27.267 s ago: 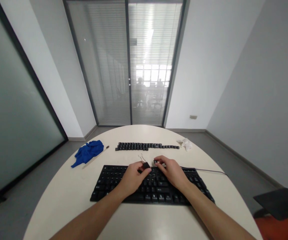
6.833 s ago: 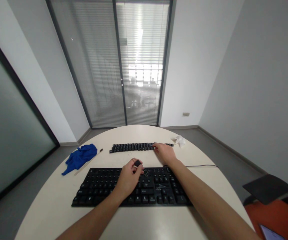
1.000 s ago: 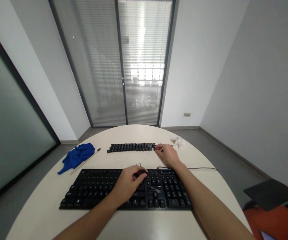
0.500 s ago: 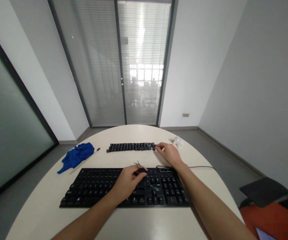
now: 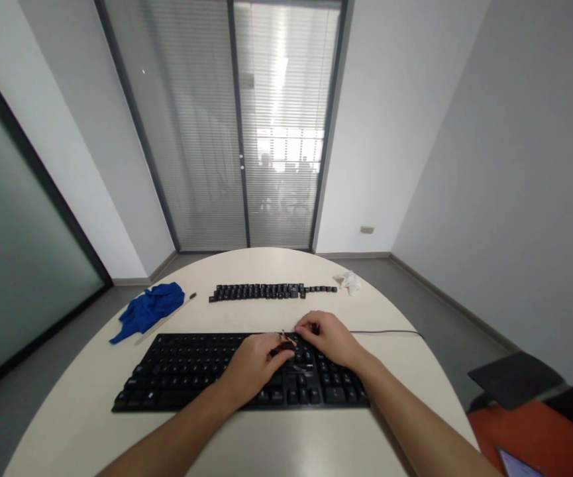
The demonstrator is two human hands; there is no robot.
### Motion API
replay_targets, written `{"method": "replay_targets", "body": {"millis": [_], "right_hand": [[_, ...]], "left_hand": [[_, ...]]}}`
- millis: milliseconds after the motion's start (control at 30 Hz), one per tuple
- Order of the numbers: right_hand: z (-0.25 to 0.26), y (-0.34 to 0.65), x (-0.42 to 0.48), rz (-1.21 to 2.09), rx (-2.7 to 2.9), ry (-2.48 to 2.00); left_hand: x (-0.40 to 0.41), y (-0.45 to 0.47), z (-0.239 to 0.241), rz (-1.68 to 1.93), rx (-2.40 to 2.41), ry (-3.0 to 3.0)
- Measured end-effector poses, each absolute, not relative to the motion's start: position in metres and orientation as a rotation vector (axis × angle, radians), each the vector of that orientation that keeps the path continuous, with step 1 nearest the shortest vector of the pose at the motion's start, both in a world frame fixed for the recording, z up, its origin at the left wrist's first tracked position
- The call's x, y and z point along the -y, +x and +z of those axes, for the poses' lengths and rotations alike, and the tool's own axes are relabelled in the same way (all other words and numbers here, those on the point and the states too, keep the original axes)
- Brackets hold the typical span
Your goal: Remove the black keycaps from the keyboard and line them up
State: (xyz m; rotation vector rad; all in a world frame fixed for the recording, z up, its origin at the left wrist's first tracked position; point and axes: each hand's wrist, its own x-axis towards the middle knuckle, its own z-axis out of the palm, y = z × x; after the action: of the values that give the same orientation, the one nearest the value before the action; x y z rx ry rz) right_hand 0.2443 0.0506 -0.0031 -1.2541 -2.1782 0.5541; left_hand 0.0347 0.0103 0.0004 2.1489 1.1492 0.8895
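A black keyboard [image 5: 187,371] lies across the table in front of me. My left hand [image 5: 254,364] is closed over its middle, wrapped round a small keycap puller [image 5: 284,346] with a dark body and thin wire prongs that point up and away. Just right of the puller, my right hand [image 5: 326,336] is at the keyboard's back edge, thumb and fingers curled together; whatever is between them is hidden. Beyond the keyboard, loose black keycaps [image 5: 259,291] lie in neat rows, with a thinner single line [image 5: 320,289] of them running off to the right.
A blue cloth [image 5: 151,308] lies at the left, beside a thin brush [image 5: 167,318] with a dark tip. At the back right is a crumpled white tissue [image 5: 350,282]. The keyboard's cable [image 5: 390,331] runs right across the table [image 5: 261,320]. An orange chair [image 5: 539,430] stands at the right.
My right hand has come back from the right end of the keycap rows to the keyboard, beside my left hand. The left hand keeps its hold on the puller, whose prongs have tilted.
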Motion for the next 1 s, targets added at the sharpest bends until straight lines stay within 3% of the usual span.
{"method": "replay_targets", "body": {"millis": [300, 700, 1000], "right_hand": [[-0.006, 0.232, -0.050, 0.522, 2.220, -1.203], [0.004, 0.233, -0.047, 0.511, 2.339, -1.067], [0.010, 0.234, -0.041, 0.574, 2.381, -0.890]], "left_hand": [[-0.011, 0.035, -0.001, 0.845, -1.213, 2.345], [-0.021, 0.033, -0.011, 0.944, -1.076, 1.531], [-0.024, 0.030, -0.009, 1.088, -1.088, 1.409]]}}
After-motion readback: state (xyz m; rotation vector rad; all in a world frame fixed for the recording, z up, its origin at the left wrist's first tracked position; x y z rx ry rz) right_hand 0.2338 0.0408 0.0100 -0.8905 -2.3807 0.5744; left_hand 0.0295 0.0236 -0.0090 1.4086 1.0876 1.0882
